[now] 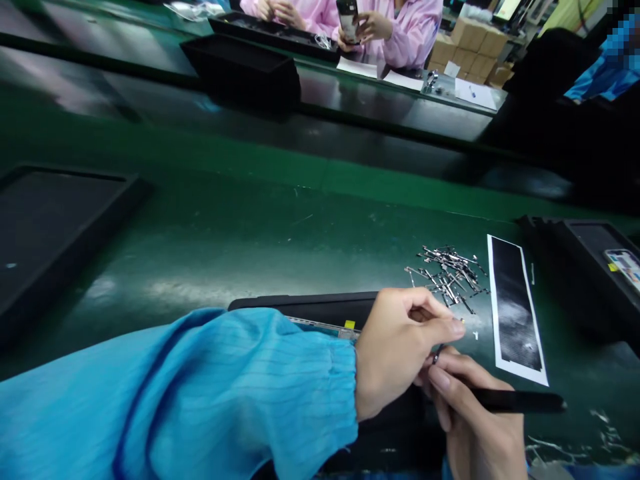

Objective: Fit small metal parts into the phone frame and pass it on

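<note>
My left hand (400, 347), in a blue sleeve, reaches across to the right with thumb and forefinger pinched together. A tiny yellowish bit shows at its fingertips, too small to name. Just below, my right hand (475, 400) is closed around black tweezers (525, 401), whose back end sticks out to the right. A small dark, shiny piece (437, 357) shows at the right fingertips. Behind the hands lies a loose heap of thin metal parts (453, 273). Partly hidden under my left forearm is a phone-like device (320, 325) with a yellow tab (349, 325), on a black tray (300, 305).
A white-edged sheet with a black strip (517, 313) lies right of the heap. Black trays stand at left (60, 227) and right (595, 267); the right one holds a phone (625, 265). Across the bench, people in pink sleeves (410, 33) work near a long black box (240, 70).
</note>
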{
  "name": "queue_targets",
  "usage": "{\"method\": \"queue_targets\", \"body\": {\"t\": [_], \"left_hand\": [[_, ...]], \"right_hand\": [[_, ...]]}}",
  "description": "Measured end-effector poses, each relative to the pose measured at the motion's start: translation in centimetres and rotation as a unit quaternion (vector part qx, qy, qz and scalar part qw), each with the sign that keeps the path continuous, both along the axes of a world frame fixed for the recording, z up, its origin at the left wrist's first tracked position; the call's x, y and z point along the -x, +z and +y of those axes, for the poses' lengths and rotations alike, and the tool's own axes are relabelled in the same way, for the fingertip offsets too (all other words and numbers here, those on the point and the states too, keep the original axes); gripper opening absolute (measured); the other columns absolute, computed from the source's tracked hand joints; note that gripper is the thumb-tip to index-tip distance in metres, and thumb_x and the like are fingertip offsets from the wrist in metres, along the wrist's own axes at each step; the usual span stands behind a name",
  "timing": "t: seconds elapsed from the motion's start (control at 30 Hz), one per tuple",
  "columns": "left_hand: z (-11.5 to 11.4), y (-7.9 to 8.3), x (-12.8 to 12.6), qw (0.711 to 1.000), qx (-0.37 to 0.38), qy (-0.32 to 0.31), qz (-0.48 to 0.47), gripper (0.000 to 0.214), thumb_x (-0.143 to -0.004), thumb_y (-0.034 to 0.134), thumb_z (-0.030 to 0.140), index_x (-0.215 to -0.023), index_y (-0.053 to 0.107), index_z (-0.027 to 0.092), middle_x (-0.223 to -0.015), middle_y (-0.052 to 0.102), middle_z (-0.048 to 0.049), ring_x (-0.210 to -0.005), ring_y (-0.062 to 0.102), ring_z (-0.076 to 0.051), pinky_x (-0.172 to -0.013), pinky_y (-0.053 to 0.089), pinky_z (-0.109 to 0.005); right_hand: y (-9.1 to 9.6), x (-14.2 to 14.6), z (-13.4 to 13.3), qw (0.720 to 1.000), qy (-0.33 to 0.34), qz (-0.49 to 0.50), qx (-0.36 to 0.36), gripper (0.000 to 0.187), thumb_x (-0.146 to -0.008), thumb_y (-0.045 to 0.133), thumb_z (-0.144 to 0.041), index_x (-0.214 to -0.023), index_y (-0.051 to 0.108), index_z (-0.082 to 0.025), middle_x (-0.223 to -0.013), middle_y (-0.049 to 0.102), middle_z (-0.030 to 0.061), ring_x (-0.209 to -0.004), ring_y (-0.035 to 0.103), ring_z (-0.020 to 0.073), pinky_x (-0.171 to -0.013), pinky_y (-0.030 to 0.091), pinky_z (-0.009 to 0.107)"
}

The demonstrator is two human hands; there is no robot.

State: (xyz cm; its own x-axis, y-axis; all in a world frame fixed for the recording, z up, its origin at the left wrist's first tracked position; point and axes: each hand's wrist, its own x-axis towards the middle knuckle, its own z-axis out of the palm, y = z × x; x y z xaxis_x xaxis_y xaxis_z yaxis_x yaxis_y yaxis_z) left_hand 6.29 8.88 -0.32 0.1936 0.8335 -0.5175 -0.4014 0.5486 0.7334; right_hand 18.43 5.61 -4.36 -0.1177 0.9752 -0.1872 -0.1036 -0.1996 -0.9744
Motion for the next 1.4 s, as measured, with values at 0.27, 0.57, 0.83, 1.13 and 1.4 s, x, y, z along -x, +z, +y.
{"method": "queue_targets", "body": {"t": [0.27,0.57,0.83,1.13,1.4], "left_hand": [[-1.0,0.2,1.0,0.999,-0.044,0.002,0.009,0.014,-0.070,0.060,0.014,-0.060,0.050,0.014,-0.046,0.049,0.0039,-0.035,0.041,-0.007,-0.033,0.034,-0.017],[-2.6,-0.5,1.4,0.868,-0.338,-0.154,0.330,0.037,-0.067,0.065,0.008,-0.102,0.058,0.019,-0.106,0.058,-0.0058,-0.098,0.052,-0.023,-0.088,0.042,-0.042],[-1.5,0.0,-2.9,0.686,-0.419,-0.428,0.414,0.020,-0.079,0.055,0.007,-0.062,0.060,0.017,-0.069,0.059,0.0014,-0.079,0.053,-0.017,-0.092,0.034,-0.040],[3.8,-2.6,-9.0,0.702,-0.372,-0.439,0.419,0.016,-0.079,0.052,0.009,-0.065,0.056,0.016,-0.069,0.059,0.0020,-0.073,0.050,-0.014,-0.070,0.037,-0.026],[4.6,-5.4,-11.2,0.564,-0.565,-0.408,0.442,0.019,-0.085,0.038,0.008,-0.076,0.054,0.012,-0.076,0.058,-0.0048,-0.070,0.050,-0.017,-0.065,0.043,-0.030]], "right_hand": [[0.2,0.1,-1.0,0.999,0.042,0.014,-0.004,0.009,-0.074,0.065,-0.031,-0.070,0.070,-0.024,-0.060,0.062,0.0033,-0.041,0.041,0.0046,-0.033,0.026,0.013],[1.0,-2.5,-1.6,0.984,0.075,-0.119,-0.107,0.015,-0.068,0.056,-0.014,-0.054,0.052,-0.018,-0.052,0.048,-0.0022,-0.049,0.042,0.0086,-0.045,0.033,0.020],[1.9,-7.3,-1.8,0.943,0.175,-0.239,-0.151,0.021,-0.078,0.043,-0.017,-0.058,0.040,-0.018,-0.054,0.041,-0.0045,-0.048,0.038,0.0056,-0.045,0.028,0.018],[-1.8,-15.7,-1.9,0.913,-0.187,-0.323,-0.167,0.018,-0.084,0.050,-0.027,-0.073,0.059,-0.018,-0.079,0.059,0.0039,-0.079,0.057,0.0171,-0.065,0.044,0.025],[-3.2,-17.1,-0.9,0.871,-0.220,-0.412,-0.152,0.009,-0.080,0.060,-0.026,-0.084,0.066,-0.021,-0.086,0.067,-0.0003,-0.082,0.062,0.0138,-0.070,0.047,0.019]]}}
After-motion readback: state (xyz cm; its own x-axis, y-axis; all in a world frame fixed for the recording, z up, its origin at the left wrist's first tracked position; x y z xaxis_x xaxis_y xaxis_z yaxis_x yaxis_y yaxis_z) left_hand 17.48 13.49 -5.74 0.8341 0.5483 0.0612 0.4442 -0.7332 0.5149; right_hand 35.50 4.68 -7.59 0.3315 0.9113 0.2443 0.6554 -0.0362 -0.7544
